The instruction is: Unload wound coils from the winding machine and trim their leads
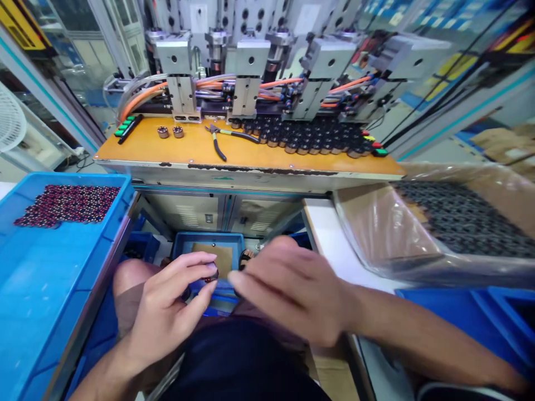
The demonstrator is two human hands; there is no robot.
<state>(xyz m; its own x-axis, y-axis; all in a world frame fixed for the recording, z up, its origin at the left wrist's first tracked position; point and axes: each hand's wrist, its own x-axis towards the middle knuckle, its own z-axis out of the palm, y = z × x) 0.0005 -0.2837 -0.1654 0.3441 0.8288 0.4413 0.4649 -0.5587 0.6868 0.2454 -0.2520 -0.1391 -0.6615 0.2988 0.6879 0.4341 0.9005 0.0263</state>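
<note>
Left hand: your left hand (pixel 171 303) is closed in a pinch; thumb and fingers are clamped on one small dark part (pixel 212 274), of which a reddish edge shows.
Small dark part: it is in the air in front of your lap, at your left fingertips, above the blue floor tray (pixel 209 236) and not resting in it.
Right hand: your right hand (pixel 298 289) is near the part, with a gap between, and its fingers are bent. It is blurred, so I cannot tell if the fingers are together, or if they hold something.
Step between the hands: I judge this is handling of one single piece, with the left hand as holder and the right hand beside it.
Next move at the pinch: in my judgement, it calls for a steady left pinch and a careful right approach, because the piece is small and your fingers cover much of it.
Left-side tray: the large blue tray (pixel 33 289) bears a flat group of dark red parts (pixel 79 203), which look similar in colour to your piece.
Orange bench: on the orange bench top (pixel 142 147), ahead of you, pliers (pixel 232 133) lie near many black round parts (pixel 309 139); neither hand touches them.
</note>
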